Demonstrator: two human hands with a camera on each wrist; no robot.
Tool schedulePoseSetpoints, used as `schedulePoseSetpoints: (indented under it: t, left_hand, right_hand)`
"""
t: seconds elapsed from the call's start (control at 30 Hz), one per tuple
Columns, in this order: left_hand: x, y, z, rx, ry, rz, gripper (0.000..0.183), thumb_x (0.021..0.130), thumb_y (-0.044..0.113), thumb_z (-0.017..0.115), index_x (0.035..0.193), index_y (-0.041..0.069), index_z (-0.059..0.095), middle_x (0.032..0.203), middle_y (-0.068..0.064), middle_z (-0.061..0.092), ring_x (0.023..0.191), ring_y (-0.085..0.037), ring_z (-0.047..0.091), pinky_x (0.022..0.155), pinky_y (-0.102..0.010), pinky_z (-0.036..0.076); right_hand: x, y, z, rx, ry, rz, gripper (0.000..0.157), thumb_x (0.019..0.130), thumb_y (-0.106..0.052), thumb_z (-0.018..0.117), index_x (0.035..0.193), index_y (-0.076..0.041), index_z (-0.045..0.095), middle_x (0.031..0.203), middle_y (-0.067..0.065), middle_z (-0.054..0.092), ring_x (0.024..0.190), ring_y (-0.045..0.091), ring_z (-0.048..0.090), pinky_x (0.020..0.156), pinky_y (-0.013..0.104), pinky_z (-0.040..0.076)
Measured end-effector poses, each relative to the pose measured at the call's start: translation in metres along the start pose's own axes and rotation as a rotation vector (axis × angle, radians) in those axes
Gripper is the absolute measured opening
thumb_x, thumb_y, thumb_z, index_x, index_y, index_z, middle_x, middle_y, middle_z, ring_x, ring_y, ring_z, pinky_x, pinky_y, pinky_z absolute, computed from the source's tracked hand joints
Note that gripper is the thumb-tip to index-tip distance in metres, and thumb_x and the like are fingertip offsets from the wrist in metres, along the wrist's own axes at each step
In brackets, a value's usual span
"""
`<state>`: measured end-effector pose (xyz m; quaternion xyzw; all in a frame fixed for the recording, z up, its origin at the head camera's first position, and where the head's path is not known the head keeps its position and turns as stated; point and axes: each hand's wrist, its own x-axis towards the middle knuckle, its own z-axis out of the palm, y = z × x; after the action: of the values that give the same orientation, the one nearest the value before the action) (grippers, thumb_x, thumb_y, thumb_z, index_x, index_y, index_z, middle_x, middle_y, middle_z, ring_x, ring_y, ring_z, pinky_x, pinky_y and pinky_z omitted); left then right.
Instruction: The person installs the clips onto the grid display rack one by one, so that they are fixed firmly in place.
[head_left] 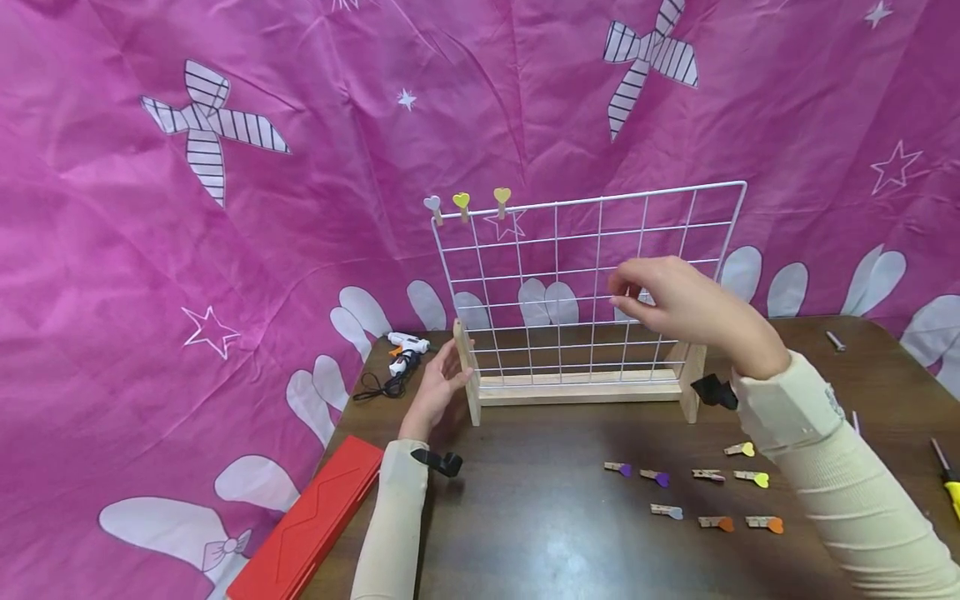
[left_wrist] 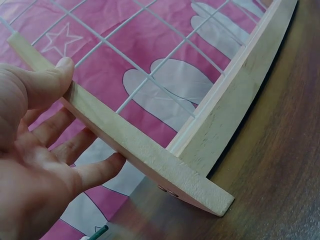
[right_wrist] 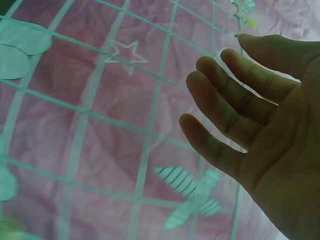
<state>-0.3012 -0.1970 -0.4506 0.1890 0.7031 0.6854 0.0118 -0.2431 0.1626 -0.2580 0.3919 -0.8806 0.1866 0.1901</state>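
Observation:
A white wire grid [head_left: 557,283] stands upright in a wooden stand [head_left: 581,390]. My left hand [head_left: 438,385] holds the stand's left post [left_wrist: 122,127], thumb on one side and fingers on the other. In front of the grid's right half hovers my right hand [head_left: 671,300]; its fingers are loosely bent and hold nothing in the right wrist view. Three heart clothespins sit on the top wire at the left: a pale one [head_left: 432,205], a bright yellow one [head_left: 461,202] and a duller yellow one [head_left: 502,198].
Several heart clothespins lie on the table at the front right, among them a purple one [head_left: 618,469], a white one [head_left: 667,511] and an orange one [head_left: 765,523]. A red case [head_left: 311,517] and a glue gun [head_left: 407,342] lie left; a yellow-handled tool [head_left: 951,487] lies right.

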Motion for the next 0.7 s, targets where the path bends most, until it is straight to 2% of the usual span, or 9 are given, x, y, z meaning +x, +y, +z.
schedulePoseSetpoints:
  t: [0.27,0.4,0.57,0.7]
  left_hand:
    - [0.0,0.001,0.0,0.012,-0.02,0.013,0.062,0.087,-0.011,0.051,0.142,-0.002,0.026,0.142,-0.019,0.037,0.132,-0.033,0.031,0.106,-0.046,0.027]
    - [0.001,-0.005,-0.002,-0.001,-0.015,0.023,0.062,0.087,-0.012,0.052,0.142,-0.001,0.028,0.142,-0.018,0.038,0.131,-0.033,0.032,0.105,-0.048,0.027]
    - [0.006,-0.02,-0.006,-0.017,0.005,0.036,0.061,0.086,-0.01,0.055,0.142,0.003,0.032,0.141,-0.017,0.04,0.13,-0.031,0.035,0.105,-0.048,0.027]
    - [0.008,-0.024,-0.007,-0.009,0.021,0.053,0.061,0.085,-0.007,0.058,0.14,0.006,0.035,0.139,-0.018,0.042,0.128,-0.031,0.038,0.104,-0.048,0.03]
  right_hand:
    - [-0.055,0.012,0.018,0.039,0.055,0.074,0.008,0.085,-0.007,0.064,0.09,-0.014,0.063,0.077,-0.011,0.061,0.069,0.002,0.055,0.059,0.026,0.046]
    - [-0.083,0.023,0.027,0.017,0.057,0.117,0.009,0.083,-0.006,0.065,0.088,-0.014,0.064,0.076,-0.012,0.059,0.067,0.001,0.053,0.057,0.024,0.044]
    - [-0.121,0.042,0.042,-0.004,0.044,0.178,0.015,0.079,-0.003,0.068,0.085,-0.016,0.062,0.074,-0.014,0.058,0.067,-0.001,0.051,0.056,0.025,0.045]
    - [-0.151,0.057,0.055,0.014,-0.015,0.225,0.018,0.077,-0.002,0.07,0.083,-0.016,0.062,0.073,-0.014,0.058,0.066,-0.003,0.05,0.055,0.026,0.046]
